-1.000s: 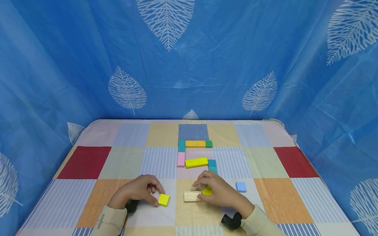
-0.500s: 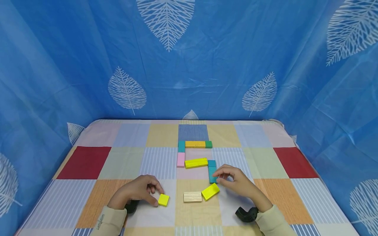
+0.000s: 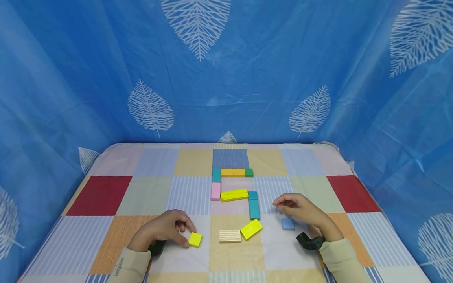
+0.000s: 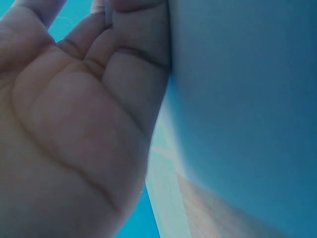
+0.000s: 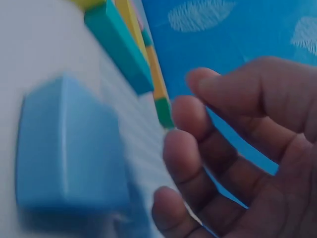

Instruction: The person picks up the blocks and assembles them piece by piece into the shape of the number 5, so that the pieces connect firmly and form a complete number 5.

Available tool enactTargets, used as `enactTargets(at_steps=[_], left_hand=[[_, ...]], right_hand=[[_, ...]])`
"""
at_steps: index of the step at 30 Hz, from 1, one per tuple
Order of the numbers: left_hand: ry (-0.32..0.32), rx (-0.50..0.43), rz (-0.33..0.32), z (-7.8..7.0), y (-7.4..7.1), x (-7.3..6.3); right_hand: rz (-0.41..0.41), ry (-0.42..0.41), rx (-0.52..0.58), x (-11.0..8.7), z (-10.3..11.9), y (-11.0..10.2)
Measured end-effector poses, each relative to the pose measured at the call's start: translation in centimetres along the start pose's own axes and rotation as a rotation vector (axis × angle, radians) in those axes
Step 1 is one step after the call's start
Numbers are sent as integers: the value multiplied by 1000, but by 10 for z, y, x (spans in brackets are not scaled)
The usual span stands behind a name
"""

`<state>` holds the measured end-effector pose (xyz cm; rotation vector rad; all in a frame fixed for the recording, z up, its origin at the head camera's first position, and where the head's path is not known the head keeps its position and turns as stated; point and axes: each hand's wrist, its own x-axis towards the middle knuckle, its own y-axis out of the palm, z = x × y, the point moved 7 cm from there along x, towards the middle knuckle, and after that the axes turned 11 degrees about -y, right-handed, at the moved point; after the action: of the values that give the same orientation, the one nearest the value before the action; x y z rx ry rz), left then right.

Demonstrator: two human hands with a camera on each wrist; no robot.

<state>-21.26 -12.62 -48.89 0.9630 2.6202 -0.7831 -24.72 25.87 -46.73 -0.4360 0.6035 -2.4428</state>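
In the head view, my left hand (image 3: 164,230) rests on the cloth beside a small yellow block (image 3: 195,239), thumb and index fingertip at its left side. The left wrist view (image 4: 79,119) shows mostly palm; the block is hidden there. My right hand (image 3: 302,210), fingers loosely bent and holding nothing, hovers over a light blue block (image 3: 288,224). That blue block (image 5: 69,148) stands left of the fingers in the right wrist view. A ridged pale wooden block (image 3: 229,236) and a tilted yellow block (image 3: 251,229) lie between the hands, corners close together.
Beyond them, an orange block (image 3: 232,173), green block (image 3: 249,173), pink block (image 3: 215,192), two long yellow blocks (image 3: 234,195) and teal blocks (image 3: 254,208) form an S-like line. A patchwork cloth (image 3: 146,194) covers the table; a blue curtain (image 3: 247,78) surrounds it.
My right hand has let go of the tilted yellow block by the wooden one and moved right, past the teal block, to above the blue block. My left hand stays put.
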Motion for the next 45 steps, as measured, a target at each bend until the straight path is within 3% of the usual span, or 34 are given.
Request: enactTargets(at_steps=[5, 10, 16, 29, 40, 45], left_hand=[[5, -5, 3, 1, 0, 0], [-11, -11, -4, 1, 0, 0], [-8, -6, -8, 0, 0, 0], [-20, 42, -54, -2, 2, -2], [17, 85, -74, -9, 4, -1], [49, 102, -83, -13, 5, 0]], right_hand=[[102, 18, 66, -5, -12, -3], [210, -32, 142, -12, -13, -3], [285, -23, 109, -14, -12, 2], [280, 10, 116, -14, -13, 4], [240, 2, 146, -15, -17, 1], [217, 42, 148, -15, -20, 0]])
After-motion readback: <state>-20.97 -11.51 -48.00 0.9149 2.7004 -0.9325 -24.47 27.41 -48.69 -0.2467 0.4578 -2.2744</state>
